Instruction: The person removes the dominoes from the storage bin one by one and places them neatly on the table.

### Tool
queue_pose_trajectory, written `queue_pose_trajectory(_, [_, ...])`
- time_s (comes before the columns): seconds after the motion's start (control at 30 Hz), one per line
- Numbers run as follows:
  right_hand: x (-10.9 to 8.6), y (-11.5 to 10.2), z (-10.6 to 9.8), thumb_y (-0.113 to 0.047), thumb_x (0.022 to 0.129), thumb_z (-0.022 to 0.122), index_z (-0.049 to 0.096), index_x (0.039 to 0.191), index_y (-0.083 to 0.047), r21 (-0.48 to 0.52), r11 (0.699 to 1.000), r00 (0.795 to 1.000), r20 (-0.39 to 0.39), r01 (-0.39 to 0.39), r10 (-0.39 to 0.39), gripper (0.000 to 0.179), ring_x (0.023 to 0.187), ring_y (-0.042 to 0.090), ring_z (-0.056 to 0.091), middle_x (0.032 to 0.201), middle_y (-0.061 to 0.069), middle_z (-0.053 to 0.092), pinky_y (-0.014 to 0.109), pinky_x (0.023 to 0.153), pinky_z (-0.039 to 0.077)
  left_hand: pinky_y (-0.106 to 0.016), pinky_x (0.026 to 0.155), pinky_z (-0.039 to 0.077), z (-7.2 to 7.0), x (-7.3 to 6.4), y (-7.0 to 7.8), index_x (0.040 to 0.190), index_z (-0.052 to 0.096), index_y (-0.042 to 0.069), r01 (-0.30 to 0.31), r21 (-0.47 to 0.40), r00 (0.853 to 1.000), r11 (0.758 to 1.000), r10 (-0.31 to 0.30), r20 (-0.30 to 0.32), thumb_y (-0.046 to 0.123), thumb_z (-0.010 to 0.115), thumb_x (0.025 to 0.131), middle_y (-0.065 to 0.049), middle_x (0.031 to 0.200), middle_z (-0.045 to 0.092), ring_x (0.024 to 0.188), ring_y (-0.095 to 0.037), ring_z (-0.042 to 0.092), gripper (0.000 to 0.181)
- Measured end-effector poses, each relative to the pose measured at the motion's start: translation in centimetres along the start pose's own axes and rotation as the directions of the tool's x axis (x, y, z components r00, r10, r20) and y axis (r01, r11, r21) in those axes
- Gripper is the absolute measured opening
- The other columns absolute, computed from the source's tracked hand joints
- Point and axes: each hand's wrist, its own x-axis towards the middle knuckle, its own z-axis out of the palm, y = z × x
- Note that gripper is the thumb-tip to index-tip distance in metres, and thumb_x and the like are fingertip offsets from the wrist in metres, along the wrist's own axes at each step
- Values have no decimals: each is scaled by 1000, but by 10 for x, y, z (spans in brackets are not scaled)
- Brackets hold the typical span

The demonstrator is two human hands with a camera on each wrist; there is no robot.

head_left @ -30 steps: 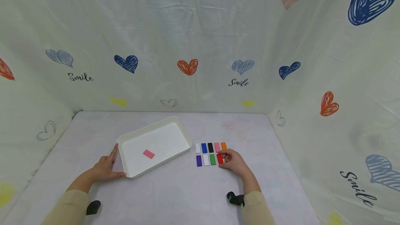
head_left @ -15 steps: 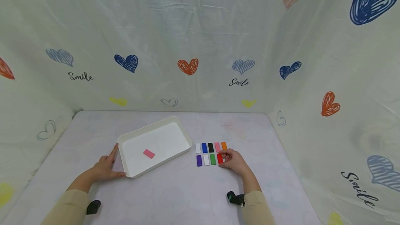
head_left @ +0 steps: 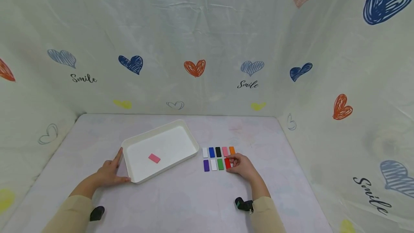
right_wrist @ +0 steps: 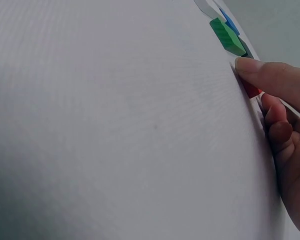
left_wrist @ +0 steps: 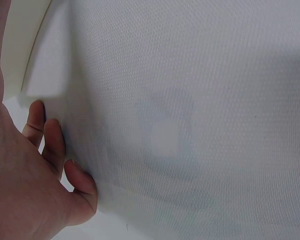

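Note:
My left hand (head_left: 109, 173) rests at the left end of a white rectangular tray (head_left: 161, 174), its index finger along the short side and its thumb by the near corner. In the left wrist view, the other fingers lie loosely bent on the table beside the tray wall (left_wrist: 21, 45). One pink block (head_left: 154, 158) lies flat inside the tray. To the tray's right, my right hand (head_left: 243, 167) pinches a red block (head_left: 228, 163) between thumb and index finger at the end of the near row. The right wrist view shows the thumb covering part of this red block (right_wrist: 250, 89).
Beside the red block lie a green block (head_left: 220, 164), a white one (head_left: 213, 165) and a purple one (head_left: 206, 165). Behind them runs a row with white, blue (head_left: 211, 152), black (head_left: 218, 152), pink (head_left: 225, 151) and orange (head_left: 232, 150) blocks. A heart-printed curtain (head_left: 220, 100) borders the table.

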Motion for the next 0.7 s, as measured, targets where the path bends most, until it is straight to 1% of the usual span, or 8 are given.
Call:
queue_pose_trajectory(0.1, [-1,0,-1,-1,73,84,68,110,-4,5,1000,1000,7,4,-4,41,76,19,47,84,5,52,24,62,42,-71,90,38,0,0,0,149,-20,5,-4,1,1000,1000,4,-5,53,82,71,-41,115,41,110,-59,40,137])
queue_pose_trajectory(0.17, [-2,0,-1,-1,73,84,67,112,-4,23,1000,1000,9,1,-1,43,77,20,48,85,5,53,24,62,42,-71,90,38,1,1,0,149,-18,3,-10,5,1000,1000,10,-5,51,82,72,-41,115,42,111,-59,39,136])
queue_pose_trajectory(0.3, [-5,-4,-1,0,71,85,66,118,-5,98,995,1000,-7,1,-1,50,80,20,50,90,5,57,23,63,45,-71,91,38,3,0,0,149,-17,1,-9,8,1000,1000,9,9,52,81,73,-42,116,42,112,-60,38,134])
queue_pose_trajectory(0.4, [-5,-12,2,2,71,85,64,121,-1,160,986,999,-5,43,-43,54,79,19,50,93,8,59,21,62,47,-71,90,38,3,0,0,149,-19,3,2,12,1000,1000,-2,12,54,80,74,-43,116,39,112,-61,38,134])
queue_pose_trajectory(0.53, [-4,-27,9,9,73,80,59,125,7,256,959,990,47,120,-137,56,77,17,49,97,19,58,19,61,47,-71,91,38,1,-1,1,149,-19,3,6,10,1000,1000,-6,11,54,80,74,-43,117,38,112,-61,38,134])
queue_pose_trajectory(0.67, [-4,-47,16,12,76,76,53,128,13,336,932,976,120,134,-183,57,79,16,50,108,32,54,17,62,48,-71,91,37,-1,-1,3,149,-18,2,19,12,1000,1000,-19,18,56,80,72,-44,119,38,114,-62,37,136])
queue_pose_trajectory(0.7, [-5,-54,18,12,76,76,53,128,14,357,926,974,135,125,-183,56,79,16,50,110,35,52,17,63,48,-71,91,37,-1,-1,3,149,-18,2,22,13,1000,1000,-22,19,56,80,72,-44,119,38,114,-62,37,136])
